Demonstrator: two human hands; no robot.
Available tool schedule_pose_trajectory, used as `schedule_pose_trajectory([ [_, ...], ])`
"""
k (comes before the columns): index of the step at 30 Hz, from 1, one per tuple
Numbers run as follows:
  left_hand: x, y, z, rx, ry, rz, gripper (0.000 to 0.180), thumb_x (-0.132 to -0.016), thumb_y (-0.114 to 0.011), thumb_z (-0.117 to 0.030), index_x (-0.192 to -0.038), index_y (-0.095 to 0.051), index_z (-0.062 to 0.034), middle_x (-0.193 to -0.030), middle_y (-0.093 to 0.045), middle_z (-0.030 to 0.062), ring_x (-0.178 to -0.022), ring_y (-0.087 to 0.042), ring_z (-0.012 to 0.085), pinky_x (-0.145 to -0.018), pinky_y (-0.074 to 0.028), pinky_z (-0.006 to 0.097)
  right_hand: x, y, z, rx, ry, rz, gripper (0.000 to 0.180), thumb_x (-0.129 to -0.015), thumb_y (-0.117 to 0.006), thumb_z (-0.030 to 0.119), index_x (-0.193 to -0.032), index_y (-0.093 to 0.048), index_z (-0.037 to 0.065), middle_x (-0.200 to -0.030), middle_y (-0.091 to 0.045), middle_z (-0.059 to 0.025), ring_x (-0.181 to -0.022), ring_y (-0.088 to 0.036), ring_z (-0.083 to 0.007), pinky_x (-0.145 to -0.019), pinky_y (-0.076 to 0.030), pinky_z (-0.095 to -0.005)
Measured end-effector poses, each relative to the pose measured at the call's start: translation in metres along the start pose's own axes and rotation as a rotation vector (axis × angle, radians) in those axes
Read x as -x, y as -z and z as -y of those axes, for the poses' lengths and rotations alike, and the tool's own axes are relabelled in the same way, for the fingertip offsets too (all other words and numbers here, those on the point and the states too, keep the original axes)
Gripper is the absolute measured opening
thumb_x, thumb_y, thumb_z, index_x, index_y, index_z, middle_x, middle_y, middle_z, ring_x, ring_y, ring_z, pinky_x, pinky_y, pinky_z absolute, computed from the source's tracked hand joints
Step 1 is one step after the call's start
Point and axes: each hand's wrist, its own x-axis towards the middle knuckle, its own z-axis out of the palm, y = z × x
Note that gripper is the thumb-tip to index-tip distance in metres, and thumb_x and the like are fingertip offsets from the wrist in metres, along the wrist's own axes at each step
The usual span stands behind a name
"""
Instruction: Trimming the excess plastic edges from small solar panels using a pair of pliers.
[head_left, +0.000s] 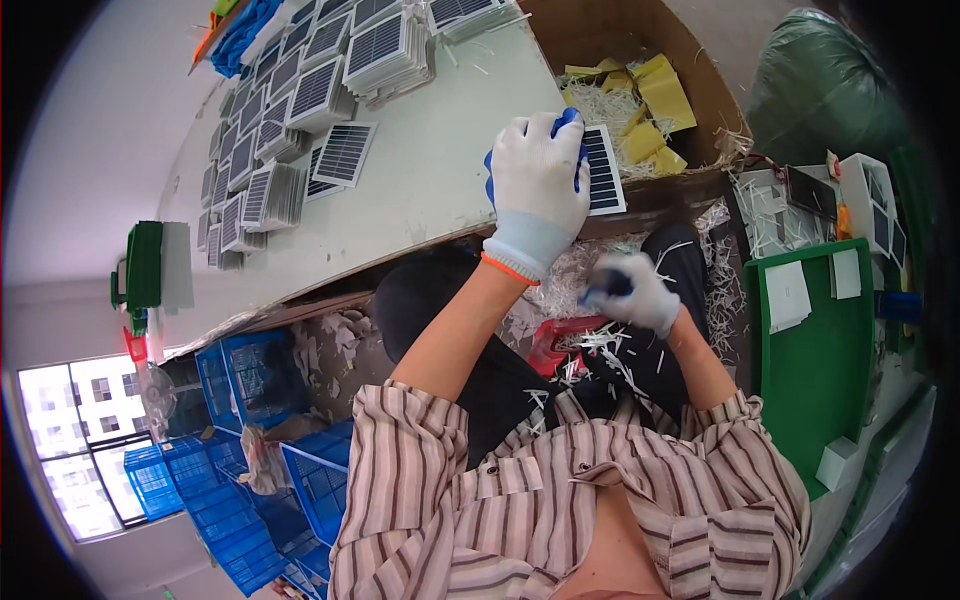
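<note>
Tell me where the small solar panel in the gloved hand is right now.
In the head view, the small solar panel sits upper centre, held by the left hand at the table's right edge, just below the cardboard box of yellow scraps.

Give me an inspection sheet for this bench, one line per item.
Surface: pale table, its near edge by the person's lap.
Job's things: small solar panel held at the table edge by the left hand.
Clutter: stacks of panels along the far side; white shreds on the lap; cardboard box with yellow scraps.
Grippers: left hand gloved, gripping the panel; right hand gloved, closed, contents unclear.
Cables: nothing seen.
Surroundings: green tray at right, blue crates at left, window.
</note>
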Motion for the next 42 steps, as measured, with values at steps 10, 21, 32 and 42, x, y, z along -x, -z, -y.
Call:
schedule_pose_trajectory([
  [10,0.002,-0.006,0.000,-0.027,-0.018,-0.037,0.033,-0.069,-0.066,-0.010,-0.101,-0.060,-0.0048,-0.101,-0.056,0.0112,-0.093,-0.052,0.0304,-0.081,-0.042,0.041,-0.022,0.039,0.040,-0.360,-0.131,-0.375,0.019,-0.085,-0.061,0.017,-0.091,-0.064,-0.001,-0.072,-0.062,-0.0034,-0.051,-0.052,-0.0054,-0.047,-0.040,-0.0191],
  [21,0.002,-0.002,0.003,0.058,0.052,-0.066,0.037,-0.071,-0.062,-0.010,-0.108,-0.060,-0.0077,-0.102,-0.056,0.0121,-0.094,-0.051,0.0323,-0.083,-0.041,0.042,-0.041,0.043,-0.003,-0.118,-0.178,-0.750,0.037,-0.079,-0.064,0.008,-0.114,-0.056,0.001,-0.091,-0.065,-0.0051,-0.082,-0.062,-0.0125,-0.074,-0.049,-0.0240],
  [32,0.035,0.071,0.199,-0.498,0.542,-0.215,0.052,-0.076,-0.063,-0.030,-0.117,-0.049,-0.0016,-0.112,-0.053,0.0226,-0.108,-0.048,0.0389,-0.091,-0.039,0.047,0.015,0.085,0.010,0.032,0.226,-0.723,0.025,-0.083,-0.060,-0.001,-0.108,-0.059,-0.006,-0.100,-0.064,-0.0122,-0.084,-0.062,-0.0152,-0.077,-0.050,-0.0278],
  [42,0.070,0.069,0.165,-0.262,0.239,0.117,0.056,-0.083,-0.061,-0.031,-0.129,-0.046,-0.0023,-0.127,-0.049,0.0231,-0.118,-0.044,0.0386,-0.101,-0.034,0.043,0.133,0.162,-0.007,-0.168,-0.478,-0.830,0.013,-0.084,-0.062,0.009,-0.073,-0.055,0.010,-0.060,-0.050,0.0029,-0.045,-0.044,-0.0079,-0.040,-0.033,-0.0240],
])
